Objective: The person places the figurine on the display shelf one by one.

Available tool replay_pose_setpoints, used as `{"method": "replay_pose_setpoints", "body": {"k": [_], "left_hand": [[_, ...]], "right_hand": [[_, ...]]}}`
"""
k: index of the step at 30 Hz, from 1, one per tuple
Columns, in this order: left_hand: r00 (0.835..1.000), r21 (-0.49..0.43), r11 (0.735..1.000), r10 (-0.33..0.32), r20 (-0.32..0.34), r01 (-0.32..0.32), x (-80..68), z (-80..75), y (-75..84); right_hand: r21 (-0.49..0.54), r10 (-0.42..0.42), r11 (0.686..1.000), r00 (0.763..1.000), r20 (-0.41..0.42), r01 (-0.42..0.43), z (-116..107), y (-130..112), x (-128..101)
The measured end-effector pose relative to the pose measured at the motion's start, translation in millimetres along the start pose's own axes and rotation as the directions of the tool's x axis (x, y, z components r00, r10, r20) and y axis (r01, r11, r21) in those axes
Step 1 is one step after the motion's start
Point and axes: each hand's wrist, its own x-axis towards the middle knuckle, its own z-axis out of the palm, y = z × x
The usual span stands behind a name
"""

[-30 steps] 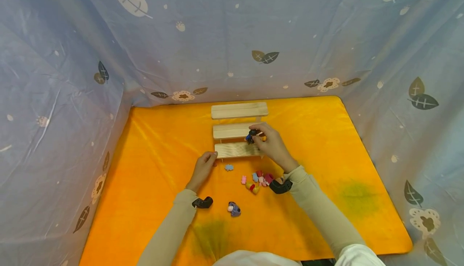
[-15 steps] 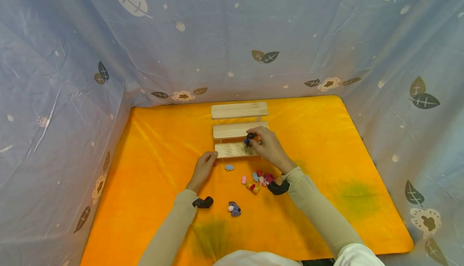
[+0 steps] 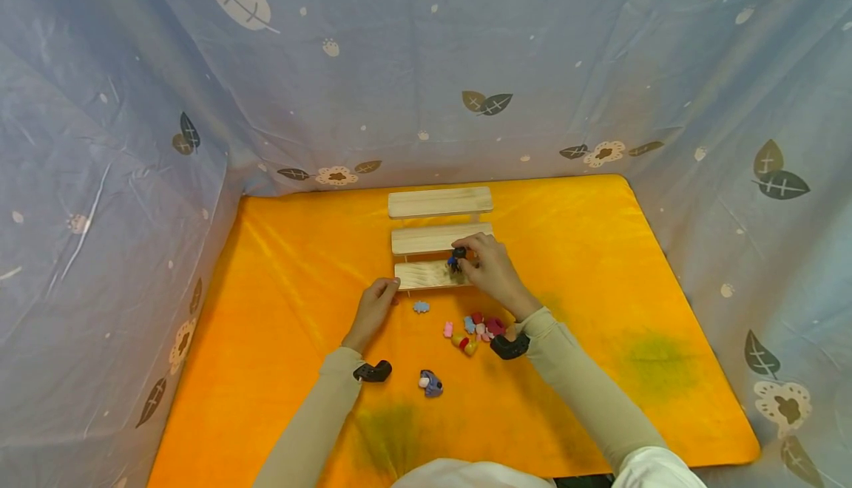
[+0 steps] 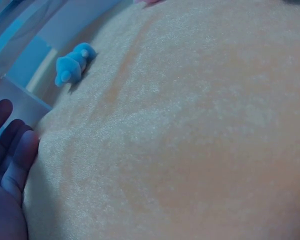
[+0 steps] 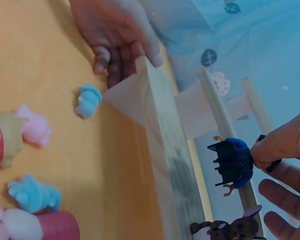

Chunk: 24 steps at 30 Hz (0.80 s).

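Note:
My right hand [image 3: 492, 270] pinches a small toy minifigure [image 5: 234, 162], dark blue with black parts, by its head end. In the head view the figure is close over the lowest step [image 3: 426, 275] of a three-tier wooden display stand. A brown figure with big ears [image 5: 237, 229] is right beside it, below my right fingers, partly cut off by the frame. My left hand [image 3: 374, 310] holds the left end of that lowest step, thumb side at the top edge and the other fingers lower down. A light blue toy animal [image 4: 74, 66] lies on the cloth near the left hand.
In front of the stand lie several small toys: a pink one [image 3: 448, 329], a yellow bear in red [image 3: 464, 344] and others partly behind the right wrist. A purple-grey donkey toy [image 3: 430, 383] lies nearer the body. Behind the stand hangs a patterned curtain [image 3: 426, 66].
My right hand has moved slightly left and down with the minifigure, from beside the middle step to over the lowest one. My left hand stays at the stand's end.

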Motion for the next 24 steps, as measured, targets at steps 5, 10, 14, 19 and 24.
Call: {"method": "replay_pose_setpoints", "body": {"k": [5, 10, 14, 19, 24], "left_hand": [[1.000, -0.007, 1.000, -0.003, 0.008, 0.003, -4.9, -1.0, 10.5], [1.000, -0.001, 1.000, -0.004, 0.024, 0.004, -12.9, -3.0, 27.7], [1.000, -0.002, 1.000, -0.007, 0.025, 0.007, -4.9, -1.1, 13.4], [1.000, -0.015, 1.000, -0.002, 0.006, 0.002, 0.2, 0.5, 1.7], [1.000, -0.022, 1.000, 0.022, 0.002, -0.022, 0.9, 0.2, -0.8]], "right_hand": [[-0.120, -0.044, 0.992, 0.999, -0.018, 0.042, 2.1, 0.4, -0.7], [-0.157, -0.084, 0.985, 0.996, -0.032, 0.078, 4.7, 2.3, -1.8], [-0.162, -0.095, 0.983, 0.995, -0.032, 0.088, 5.8, 3.6, -2.2], [-0.164, -0.097, 0.982, 0.995, -0.030, 0.091, 7.7, 5.7, -1.8], [-0.175, -0.117, 0.979, 0.992, -0.040, 0.108, 10.0, 7.8, -1.5]]}}
